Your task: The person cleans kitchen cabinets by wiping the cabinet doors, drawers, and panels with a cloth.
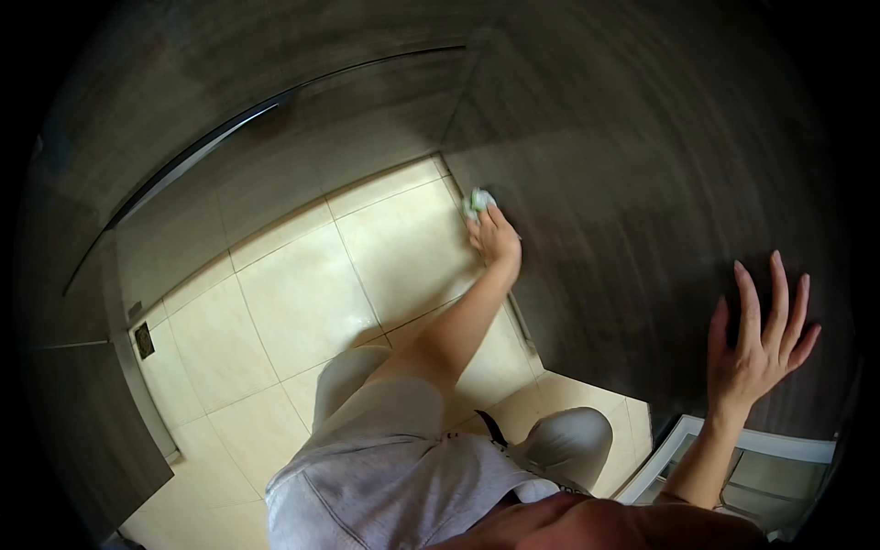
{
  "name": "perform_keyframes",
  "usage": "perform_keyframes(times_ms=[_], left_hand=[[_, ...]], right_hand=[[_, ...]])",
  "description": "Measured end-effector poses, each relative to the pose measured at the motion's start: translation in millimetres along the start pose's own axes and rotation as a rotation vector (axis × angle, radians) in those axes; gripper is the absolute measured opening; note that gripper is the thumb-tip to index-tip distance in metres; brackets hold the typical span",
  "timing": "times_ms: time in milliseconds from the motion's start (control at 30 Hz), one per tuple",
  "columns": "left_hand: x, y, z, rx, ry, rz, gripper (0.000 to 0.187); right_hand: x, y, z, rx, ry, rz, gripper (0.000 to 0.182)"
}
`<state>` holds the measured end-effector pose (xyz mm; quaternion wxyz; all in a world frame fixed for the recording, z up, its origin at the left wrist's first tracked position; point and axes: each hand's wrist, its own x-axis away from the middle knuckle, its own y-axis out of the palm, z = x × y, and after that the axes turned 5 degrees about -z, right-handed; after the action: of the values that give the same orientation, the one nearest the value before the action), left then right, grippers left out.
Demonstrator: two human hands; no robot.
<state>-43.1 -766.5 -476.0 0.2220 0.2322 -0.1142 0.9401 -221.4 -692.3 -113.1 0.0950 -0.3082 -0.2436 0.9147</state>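
My left hand (496,236) reaches down to the lower edge of a dark wood-look panel (632,202), beside the floor. Its fingers are bent over a crumpled white and green cloth (478,200), pressed near where the panel meets the tiles. Part of the cloth is hidden under the fingers. Farther right, my right hand (759,344) lies against the same panel, fingers spread and pointing up, holding nothing.
Cream floor tiles (302,298) stretch below, with a small dark square drain (144,340) at the left. Another dark panel (367,124) with a long handle groove stands at the back. A white-framed glass-like unit (779,446) is at the lower right. My bent knees are below.
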Motion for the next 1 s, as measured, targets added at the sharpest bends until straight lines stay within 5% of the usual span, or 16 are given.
perform_keyframes(times_ms=[100,167,300,433,533,733,833,967,1000], left_hand=[[71,-8,58,0.118,-0.030,0.005,0.045],[105,-10,89,0.186,0.234,-0.056,0.038],[203,-26,103,0.128,1.219,-0.108,0.023],[197,-9,-4,0.015,1.906,-0.237,0.014],[151,-9,-44,-0.088,1.984,-0.219,0.017],[124,-24,15,-0.086,1.889,-0.263,0.015],[115,-41,100,-0.136,1.767,-0.041,0.058],[56,-84,174,-0.211,1.358,-0.031,0.042],[35,-92,181,-0.004,1.161,-0.136,0.033]], right_hand=[[0,5,-1,-0.032,0.011,-0.016,0.031],[3,5,0,-0.070,0.038,-0.020,0.031],[6,-4,3,-0.113,0.037,-0.009,0.033],[8,-9,5,-0.219,0.027,0.027,0.035],[11,-10,8,-0.291,0.022,0.044,0.037],[16,-10,13,-0.440,0.025,0.104,0.021],[19,-14,17,-0.512,0.019,0.113,0.014],[19,-19,16,-0.576,0.009,0.167,0.011],[20,-19,17,-0.578,0.012,0.154,0.012]])
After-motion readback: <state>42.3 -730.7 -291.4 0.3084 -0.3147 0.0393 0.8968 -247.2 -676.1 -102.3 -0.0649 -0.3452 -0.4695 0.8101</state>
